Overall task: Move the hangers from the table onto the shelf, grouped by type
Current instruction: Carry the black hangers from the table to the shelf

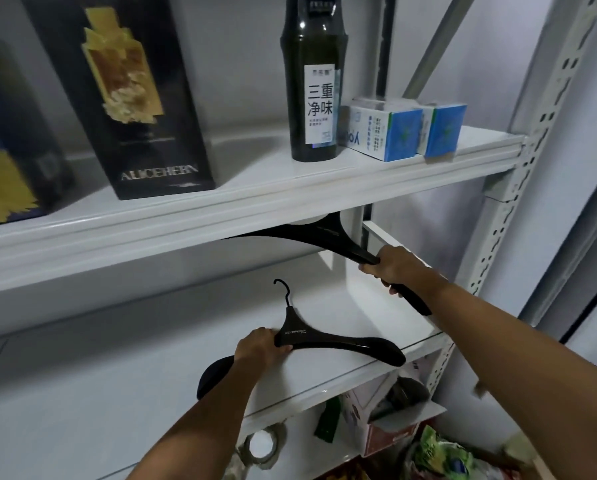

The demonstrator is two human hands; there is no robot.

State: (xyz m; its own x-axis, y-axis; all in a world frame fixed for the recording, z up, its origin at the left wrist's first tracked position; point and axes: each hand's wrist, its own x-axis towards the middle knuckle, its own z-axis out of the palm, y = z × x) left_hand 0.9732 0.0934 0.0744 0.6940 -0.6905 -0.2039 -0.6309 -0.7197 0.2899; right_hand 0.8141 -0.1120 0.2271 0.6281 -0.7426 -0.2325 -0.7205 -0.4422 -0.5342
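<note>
Two wide black plastic hangers are over the middle shelf board (359, 306) of a white metal rack. My left hand (259, 348) grips the lower black hanger (342, 342) near its neck; its hook points up and away, and its left arm sticks out past my wrist. My right hand (394, 266) grips one arm of the second black hanger (328, 233), held higher, just under the upper shelf edge. The hook and far arm of that one are hidden behind the upper shelf.
The upper shelf (290, 199) carries a black gift box (124, 98), a dark bottle (312, 84) and small blue-and-white boxes (390, 133). A perforated upright post (519, 188) stands at the right. Below lie a tape roll (262, 445) and packaged goods (439, 455).
</note>
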